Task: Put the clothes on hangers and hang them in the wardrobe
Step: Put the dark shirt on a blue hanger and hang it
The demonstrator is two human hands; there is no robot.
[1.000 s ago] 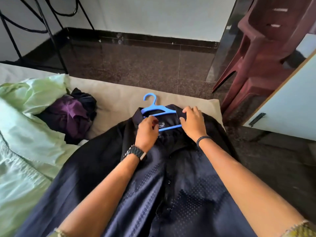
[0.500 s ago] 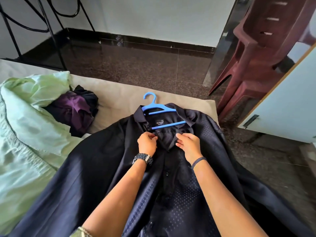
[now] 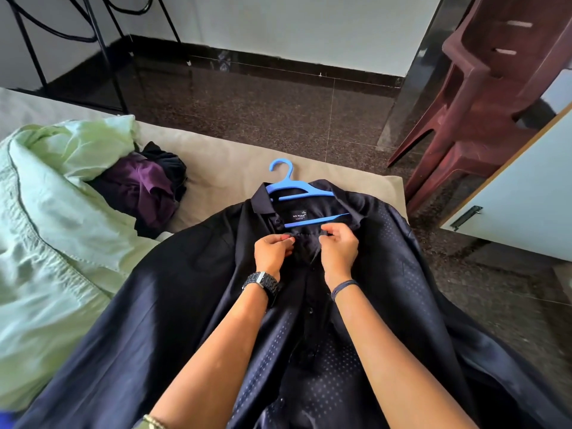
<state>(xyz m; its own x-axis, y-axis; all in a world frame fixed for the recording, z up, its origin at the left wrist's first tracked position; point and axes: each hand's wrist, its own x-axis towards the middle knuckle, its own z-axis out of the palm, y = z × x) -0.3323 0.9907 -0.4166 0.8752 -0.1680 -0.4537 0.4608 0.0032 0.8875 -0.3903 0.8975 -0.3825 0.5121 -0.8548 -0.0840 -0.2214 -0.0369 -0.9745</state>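
Observation:
A dark navy shirt lies spread on the bed with a blue plastic hanger inside its collar; the hook sticks out above the collar. My left hand and my right hand are side by side just below the collar, each pinching an edge of the shirt's front opening near the top button. A label shows inside the neck. A crumpled purple and black garment lies to the left on the bed.
A pale green cloth is bunched on the left of the beige bed. A maroon plastic chair stands at the right. A white cabinet door with a handle is beside it. Dark floor lies beyond the bed.
Both hands came down from the hanger and collar to the top of the shirt's front opening and now pinch its two edges close together.

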